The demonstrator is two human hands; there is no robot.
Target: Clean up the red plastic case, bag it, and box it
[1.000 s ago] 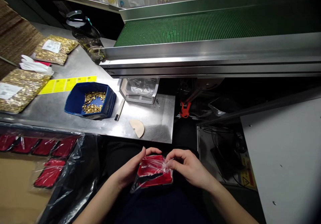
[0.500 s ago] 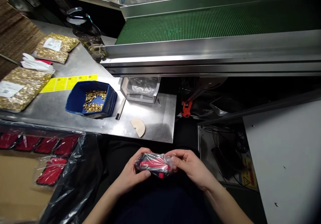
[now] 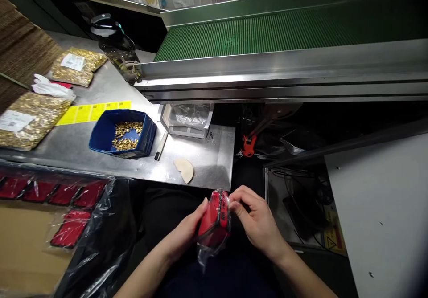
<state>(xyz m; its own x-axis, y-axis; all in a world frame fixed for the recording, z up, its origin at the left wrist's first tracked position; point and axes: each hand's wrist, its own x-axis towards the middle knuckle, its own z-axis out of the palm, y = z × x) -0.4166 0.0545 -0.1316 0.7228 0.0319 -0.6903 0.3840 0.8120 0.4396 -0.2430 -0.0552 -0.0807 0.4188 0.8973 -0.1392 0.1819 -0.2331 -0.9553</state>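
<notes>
Low over the person's lap, the left hand [image 3: 185,233] cups a small red-and-black case in a clear plastic bag [image 3: 214,221] from below, while the right hand [image 3: 256,220] pinches the bag's top edge between thumb and fingertips. The case sits inside; the loose film looks unsealed. To the left, more bagged red cases [image 3: 63,213] lie in a black-lined carton. Farther off, a blue plastic bin of brass parts [image 3: 123,134] sits on the steel table [image 3: 200,164], beneath the green conveyor belt [image 3: 284,30]. Nothing crowds the hands.

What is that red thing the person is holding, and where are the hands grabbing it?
A red pouch in clear plastic wrap. The left hand cups its left side; the right hand's fingers pinch its top right edge.
</notes>
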